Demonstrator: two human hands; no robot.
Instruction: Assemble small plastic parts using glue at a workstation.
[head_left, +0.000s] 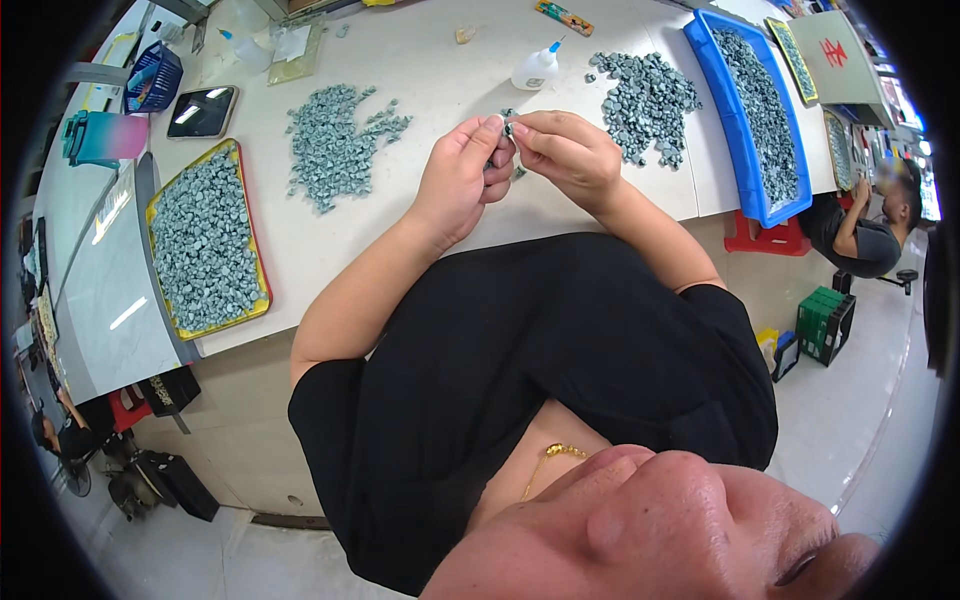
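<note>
Over the white table [450,90], my left hand [465,170] and my right hand [572,155] meet with fingertips pinched together. Between them shows a small dark grey-green piece [508,130], mostly covered by the fingers; its exact kind is too small to make out. A loose heap of light grey-green pieces [330,145] lies left of my left hand. Beyond my right hand spreads a darker heap of similar pieces [648,100]. A white squeeze bottle with a blue tip [535,68] stands just behind my hands.
At the left, a yellow tray [262,285] is filled with grey-green pieces, near a phone [202,112]. A blue bin [715,110] of pieces sits at the right. Another squeeze bottle [247,50] and a clear bag [300,58] are at the back. A co-worker [865,235] sits far right.
</note>
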